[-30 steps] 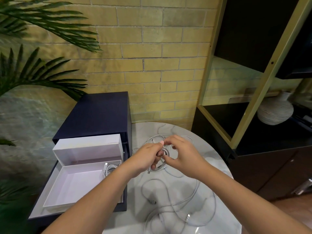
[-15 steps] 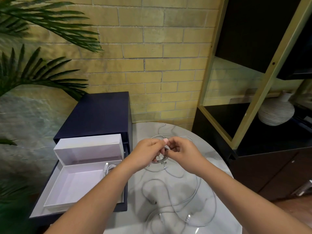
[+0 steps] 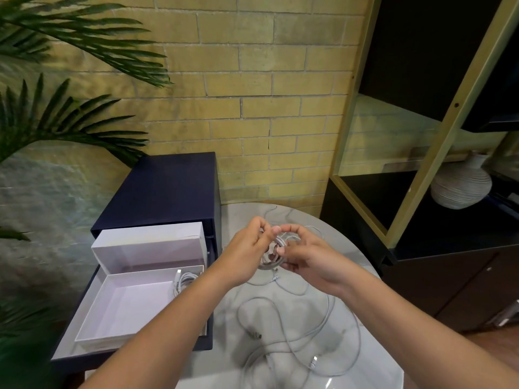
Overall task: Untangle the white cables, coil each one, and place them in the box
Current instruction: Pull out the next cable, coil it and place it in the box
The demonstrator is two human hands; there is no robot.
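Both hands meet above the far part of the round marble table (image 3: pixel 370 290). My left hand (image 3: pixel 248 252) and my right hand (image 3: pixel 306 255) together pinch a small coil of white cable (image 3: pixel 271 255), fingers curled round its loops. A short end of it hangs down to the table. Nearer to me, loose white cables (image 3: pixel 303 332) lie tangled on the marble. The open white box (image 3: pixel 92 329) sits to the left on a dark base, with one coiled white cable (image 3: pixel 184 280) in its far right corner. My left forearm hides part of the box.
The white box lid (image 3: pixel 148 242) stands behind the box against a dark blue cabinet (image 3: pixel 163 186). A black and gold shelf unit (image 3: pixel 421 153) with a ribbed vase (image 3: pixel 460 186) is at the right. Palm leaves (image 3: pixel 56 116) hang at the left.
The hands rose slightly toward the far side of the table, and the coil between them has grown tighter as more cable was wound in. The loose cables have hardly shifted.
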